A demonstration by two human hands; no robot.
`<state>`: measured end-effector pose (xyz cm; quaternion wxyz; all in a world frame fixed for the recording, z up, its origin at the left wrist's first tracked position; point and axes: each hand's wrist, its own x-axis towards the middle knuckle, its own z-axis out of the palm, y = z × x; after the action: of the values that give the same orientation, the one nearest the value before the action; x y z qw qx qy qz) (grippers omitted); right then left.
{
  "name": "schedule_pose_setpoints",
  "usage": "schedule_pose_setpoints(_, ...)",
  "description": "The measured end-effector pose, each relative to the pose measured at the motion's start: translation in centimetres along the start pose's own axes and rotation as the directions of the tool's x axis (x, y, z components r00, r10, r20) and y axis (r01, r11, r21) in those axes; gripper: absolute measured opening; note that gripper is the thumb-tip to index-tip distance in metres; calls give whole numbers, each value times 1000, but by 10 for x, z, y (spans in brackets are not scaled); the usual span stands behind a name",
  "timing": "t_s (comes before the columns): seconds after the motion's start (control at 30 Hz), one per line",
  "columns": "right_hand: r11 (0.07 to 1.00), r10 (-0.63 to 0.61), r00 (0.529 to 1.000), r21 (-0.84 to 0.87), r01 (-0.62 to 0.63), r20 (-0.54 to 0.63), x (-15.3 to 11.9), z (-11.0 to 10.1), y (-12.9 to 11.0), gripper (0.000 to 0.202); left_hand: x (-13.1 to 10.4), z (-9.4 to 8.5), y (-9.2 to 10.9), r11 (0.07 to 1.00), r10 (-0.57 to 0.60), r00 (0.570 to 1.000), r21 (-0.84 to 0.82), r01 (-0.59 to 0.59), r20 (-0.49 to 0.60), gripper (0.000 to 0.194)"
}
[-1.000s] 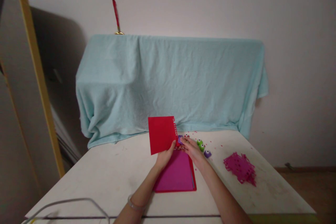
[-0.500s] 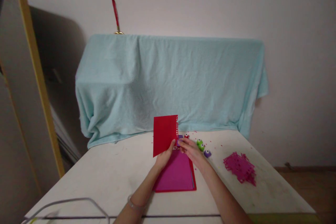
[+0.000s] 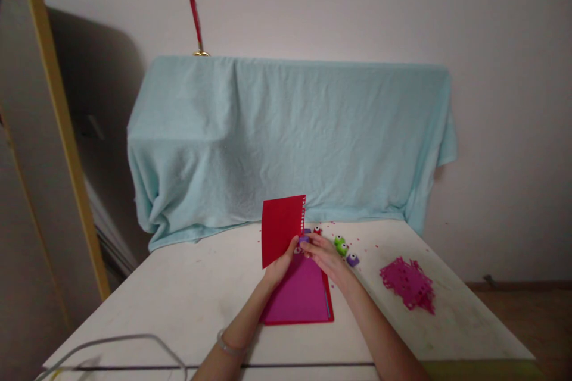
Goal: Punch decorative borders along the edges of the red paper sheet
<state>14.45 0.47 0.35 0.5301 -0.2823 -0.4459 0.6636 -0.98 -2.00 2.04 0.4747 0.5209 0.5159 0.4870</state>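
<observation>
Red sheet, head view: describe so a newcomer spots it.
Find the blue cloth at the back of the white table. In front of the cloth's lower edge, the left hand holds up the red sheet. Unlike the magenta sheet lying flat below, it is raised, with holes along its right edge.

Your white table (image 3: 179,292) bears, near the middle, a magenta sheet (image 3: 299,300) lying over a red backing (image 3: 331,309). To its right you have a punched magenta heap (image 3: 407,283); farther back, two green eyed pieces (image 3: 342,249), a purple eyed piece (image 3: 353,259), a red eyed piece (image 3: 317,230) and small red bits (image 3: 376,246).
</observation>
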Motion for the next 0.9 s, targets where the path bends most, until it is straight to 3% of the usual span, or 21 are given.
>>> schedule_pose_setpoints(0.33,1000,7,1000,-20,-7,5,-2,1,-2,32,12,1,-17,989,-42,998,-139,48,46,63)
schedule_pose_setpoints(0.53,999,4,1000,-33,-4,4,-3,2,-3,34,15,0,-21,979,-155,986,-127,161,55,65)
schedule_pose_setpoints(0.73,999,-1,1000,-33,1,4,-2,2,-1,35,9,1,-6,991,-104,995,-82,104,6,55)
schedule_pose_setpoints(0.9,999,-6,1000,-40,6,-3,-1,1,0,34,8,1,-10,994,-80,996,-66,82,28,57)
